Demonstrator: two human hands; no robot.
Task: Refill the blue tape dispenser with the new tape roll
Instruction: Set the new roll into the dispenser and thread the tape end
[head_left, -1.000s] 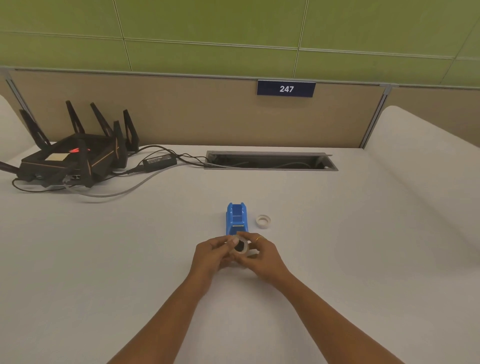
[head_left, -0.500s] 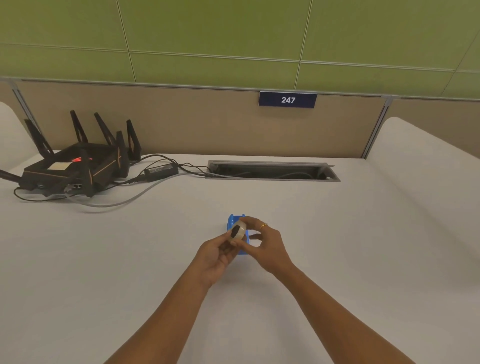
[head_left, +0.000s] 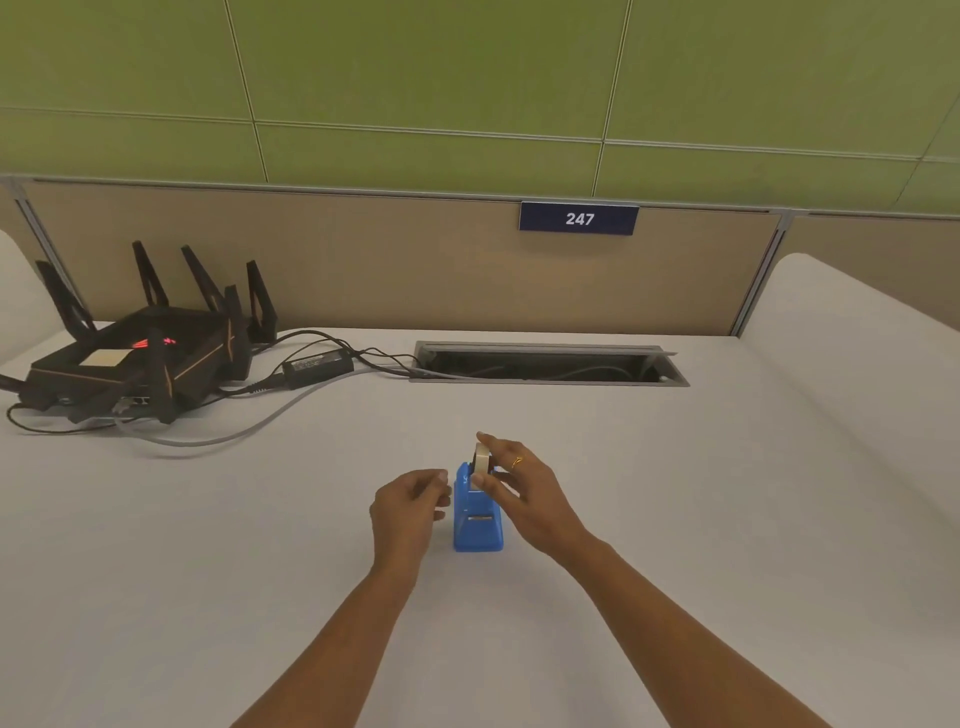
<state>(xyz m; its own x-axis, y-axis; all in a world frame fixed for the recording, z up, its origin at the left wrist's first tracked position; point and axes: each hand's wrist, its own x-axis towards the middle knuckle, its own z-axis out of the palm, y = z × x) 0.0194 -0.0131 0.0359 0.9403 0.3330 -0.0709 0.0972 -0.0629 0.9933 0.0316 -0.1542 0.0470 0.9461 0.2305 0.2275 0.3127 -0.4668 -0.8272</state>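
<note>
The blue tape dispenser (head_left: 477, 522) stands on the white desk (head_left: 208, 545) in front of me, its cutter end towards me. My right hand (head_left: 524, 493) pinches the tape roll (head_left: 481, 458) on edge, upright, right over the dispenser's far end. Whether the roll touches the dispenser I cannot tell. Just left of the dispenser, my left hand (head_left: 410, 506) hovers with fingers loosely curled and nothing in it. The small empty core seen earlier is hidden behind my right hand.
A black router with antennas (head_left: 140, 353) and its cables (head_left: 234, 421) and power brick (head_left: 317, 366) sit at the back left. A recessed cable slot (head_left: 545, 362) runs along the back, below a beige partition with a "247" sign (head_left: 578, 219).
My left hand has let go of the roll and drawn back to the left. My right hand has turned the roll upright and carried it over the dispenser.
</note>
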